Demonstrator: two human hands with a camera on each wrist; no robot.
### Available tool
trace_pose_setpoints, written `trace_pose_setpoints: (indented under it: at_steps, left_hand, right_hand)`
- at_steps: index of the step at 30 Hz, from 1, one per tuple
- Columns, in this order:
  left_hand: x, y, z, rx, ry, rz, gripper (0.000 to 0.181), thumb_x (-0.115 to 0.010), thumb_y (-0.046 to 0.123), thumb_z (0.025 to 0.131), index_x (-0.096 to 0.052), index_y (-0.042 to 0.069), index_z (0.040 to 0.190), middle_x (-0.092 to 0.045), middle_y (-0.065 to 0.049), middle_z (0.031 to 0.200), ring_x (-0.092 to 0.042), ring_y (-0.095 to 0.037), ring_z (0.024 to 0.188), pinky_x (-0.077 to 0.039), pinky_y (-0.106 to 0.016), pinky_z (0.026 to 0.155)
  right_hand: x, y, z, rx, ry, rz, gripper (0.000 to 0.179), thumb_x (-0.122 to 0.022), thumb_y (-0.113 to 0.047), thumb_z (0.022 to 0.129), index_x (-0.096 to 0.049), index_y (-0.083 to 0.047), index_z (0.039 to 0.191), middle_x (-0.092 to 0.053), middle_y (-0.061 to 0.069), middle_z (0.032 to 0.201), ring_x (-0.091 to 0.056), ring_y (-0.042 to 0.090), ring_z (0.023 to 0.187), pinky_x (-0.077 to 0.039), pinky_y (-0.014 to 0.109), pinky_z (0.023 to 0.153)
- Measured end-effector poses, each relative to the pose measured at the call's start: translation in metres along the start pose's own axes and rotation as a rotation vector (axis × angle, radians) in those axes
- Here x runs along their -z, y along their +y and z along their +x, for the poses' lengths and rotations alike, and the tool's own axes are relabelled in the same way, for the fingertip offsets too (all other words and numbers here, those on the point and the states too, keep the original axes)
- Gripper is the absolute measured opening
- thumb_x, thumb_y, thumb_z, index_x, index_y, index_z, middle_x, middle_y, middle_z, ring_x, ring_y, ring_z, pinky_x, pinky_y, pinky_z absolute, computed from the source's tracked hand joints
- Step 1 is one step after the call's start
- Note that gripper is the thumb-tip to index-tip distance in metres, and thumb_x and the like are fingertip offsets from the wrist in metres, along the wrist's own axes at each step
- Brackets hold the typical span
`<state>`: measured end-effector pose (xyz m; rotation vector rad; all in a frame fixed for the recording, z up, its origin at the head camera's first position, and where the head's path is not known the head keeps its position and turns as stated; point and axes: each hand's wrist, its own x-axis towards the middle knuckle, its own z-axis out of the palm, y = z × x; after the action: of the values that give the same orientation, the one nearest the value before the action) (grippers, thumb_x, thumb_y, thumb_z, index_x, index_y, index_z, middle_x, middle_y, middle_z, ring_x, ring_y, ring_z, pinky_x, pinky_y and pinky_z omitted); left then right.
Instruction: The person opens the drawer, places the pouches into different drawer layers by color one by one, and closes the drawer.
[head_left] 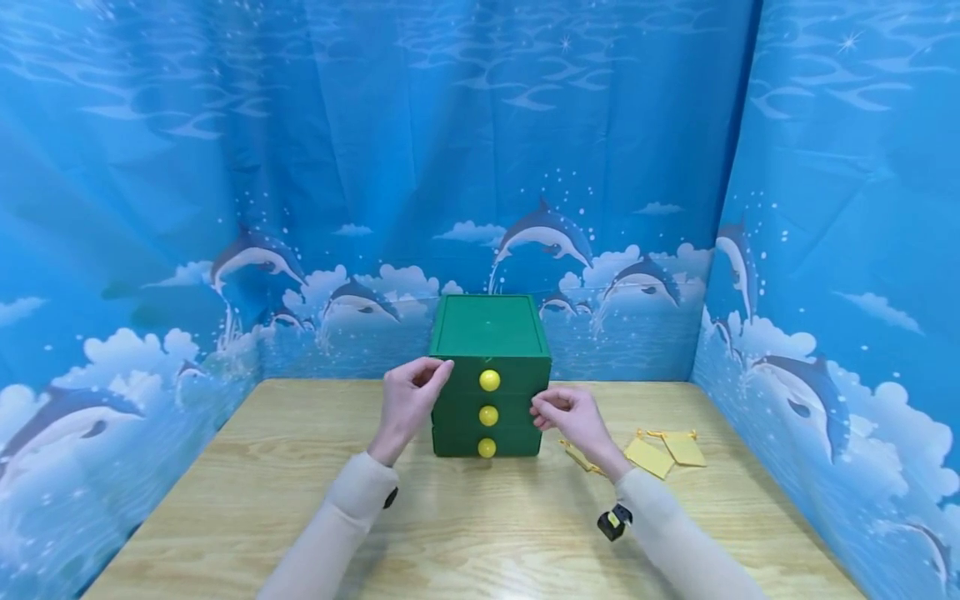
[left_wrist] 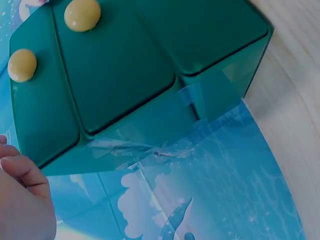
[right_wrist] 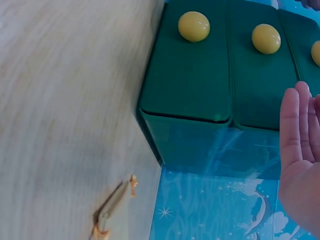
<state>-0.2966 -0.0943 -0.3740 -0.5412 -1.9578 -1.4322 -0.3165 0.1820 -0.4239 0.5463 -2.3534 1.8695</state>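
- Your left grip (head_left: 412, 396) is at the upper left front corner of the box, fingers loosely bent, with nothing to be seen in it; you can't tell whether the fingertips touch the edge.
- The green drawer box (head_left: 517, 396) stands upright on the table (head_left: 480, 517), between your hands, its three drawers pushed in. It looks like stiff, smooth plastic, probably fairly light, though the contents are hidden. Expect it to slide if you pull; brace a side wall or the top.
- The yellow knobs (head_left: 488, 416), one per drawer, look hard, round and slick. Pinch behind the bulge, thumb opposite fingers, and draw straight.
- Your right grip (head_left: 566, 412) is beside the box's right front edge, fingers extended in the wrist view, holding nothing.
- The yellow pouches (head_left: 649, 458) lie right of the box, probably soft and very light; take a corner or the drawstring end, as flat cloth gives little to grasp.
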Motion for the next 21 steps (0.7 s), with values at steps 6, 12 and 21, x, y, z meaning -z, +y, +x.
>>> trace_pose_setpoints:
  at_steps: [6, 12, 21]
  left_hand:
    - [0.01, 0.025, 0.006, 0.018, 0.094, -0.028, 0.014, -0.068, 0.008, 0.092, -0.073, -0.005, 0.092, -0.062, -0.025, 0.067, -0.047, -0.005, 0.053, -0.039, -0.018, 0.051]
    - [0.014, 0.0, 0.017, 0.014, 0.152, -0.025, 0.014, -0.07, 0.016, 0.092, -0.075, 0.004, 0.096, -0.059, -0.011, 0.075, -0.048, -0.009, 0.06, -0.039, -0.021, 0.056]
    - [0.02, -0.024, 0.031, 0.184, -0.011, -0.062, 0.033, -0.067, 0.031, 0.094, -0.07, 0.008, 0.118, -0.06, -0.006, 0.12, -0.057, -0.018, 0.099, -0.05, -0.039, 0.083]
  right_hand:
    - [-0.006, 0.006, -0.002, -0.003, -0.098, 0.003, 0.026, -0.065, -0.014, 0.095, -0.069, 0.007, 0.108, -0.071, 0.027, 0.097, -0.072, 0.015, 0.074, -0.061, 0.037, 0.07]
    - [-0.016, 0.012, -0.002, -0.013, -0.152, 0.002, 0.028, -0.064, -0.012, 0.095, -0.067, 0.01, 0.111, -0.07, 0.03, 0.097, -0.072, 0.02, 0.076, -0.061, 0.039, 0.07]
    - [-0.031, 0.017, -0.003, -0.163, -0.223, 0.033, 0.03, -0.061, -0.011, 0.097, -0.064, 0.013, 0.114, -0.069, 0.03, 0.1, -0.072, 0.019, 0.077, -0.06, 0.047, 0.076]
